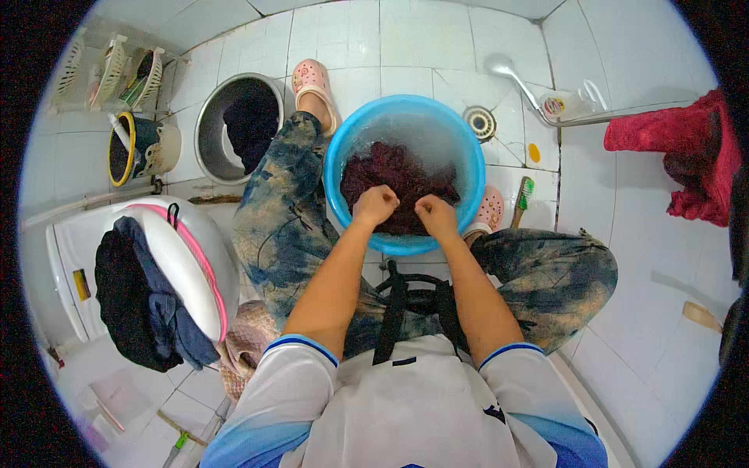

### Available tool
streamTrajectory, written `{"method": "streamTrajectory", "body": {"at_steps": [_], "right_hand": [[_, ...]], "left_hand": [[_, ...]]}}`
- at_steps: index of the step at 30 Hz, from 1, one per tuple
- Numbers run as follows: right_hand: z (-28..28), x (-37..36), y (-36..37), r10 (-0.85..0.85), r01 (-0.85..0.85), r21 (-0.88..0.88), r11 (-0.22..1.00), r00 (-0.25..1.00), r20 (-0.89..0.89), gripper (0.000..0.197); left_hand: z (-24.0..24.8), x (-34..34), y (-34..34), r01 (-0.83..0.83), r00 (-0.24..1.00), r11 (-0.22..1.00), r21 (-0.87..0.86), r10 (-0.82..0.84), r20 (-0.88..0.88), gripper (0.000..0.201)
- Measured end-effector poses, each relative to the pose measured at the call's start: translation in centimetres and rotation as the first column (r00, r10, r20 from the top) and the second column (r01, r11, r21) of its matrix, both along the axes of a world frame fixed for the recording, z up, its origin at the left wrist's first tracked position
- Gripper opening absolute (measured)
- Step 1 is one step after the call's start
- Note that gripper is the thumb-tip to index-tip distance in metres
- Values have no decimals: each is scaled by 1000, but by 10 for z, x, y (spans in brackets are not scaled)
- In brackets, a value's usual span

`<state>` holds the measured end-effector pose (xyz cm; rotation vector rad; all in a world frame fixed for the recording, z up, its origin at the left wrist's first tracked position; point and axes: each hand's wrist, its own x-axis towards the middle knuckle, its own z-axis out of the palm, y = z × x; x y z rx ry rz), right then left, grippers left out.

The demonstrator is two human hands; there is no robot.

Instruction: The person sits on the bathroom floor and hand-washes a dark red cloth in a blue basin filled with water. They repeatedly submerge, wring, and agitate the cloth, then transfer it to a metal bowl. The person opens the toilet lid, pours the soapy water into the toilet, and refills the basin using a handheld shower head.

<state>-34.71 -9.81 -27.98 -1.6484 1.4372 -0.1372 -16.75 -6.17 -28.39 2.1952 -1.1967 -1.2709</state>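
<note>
A round blue plastic basin (334,175) stands on the tiled floor, cloudy water in its far part. Farther left, a metal basin (204,132) holds dark cloth (253,123). Wet maroon cloth (390,168) lies bunched in the blue basin, toward its near side. Pink clogs (312,78) flank that basin to left and right. The left hand (376,205) and right hand (437,216) bend over the maroon cloth, fingers curled inward, well apart from each other's wrists; I cannot tell whether either grasps fabric. A green-bristled brush (523,201) lies right of the right clog.
</note>
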Motion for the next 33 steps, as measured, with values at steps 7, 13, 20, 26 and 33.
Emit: {"method": "streamTrajectory", "body": {"at_steps": [7,13,20,26,33], "right_hand": [[-48,-2,-68,-375,310,-304,901,909,-183,50],[-61,36,-58,-559,489,-291,822,791,-250,81],[-104,1,-44,-483,467,-142,873,869,-112,77],[-65,6,-39,-964,582,770,260,206,170,50],[1,21,-37,-870,513,706,488,219,442,32]], "left_hand": [[-16,12,-31,-371,922,916,-155,342,-182,11],[-40,25,-71,-268,937,889,-371,330,114,17],[-16,5,-100,315,855,925,212,-373,361,88],[-49,39,-64,-247,688,930,273,367,-626,66],[-29,-3,-36,-886,463,429,-177,793,-395,24]]}}
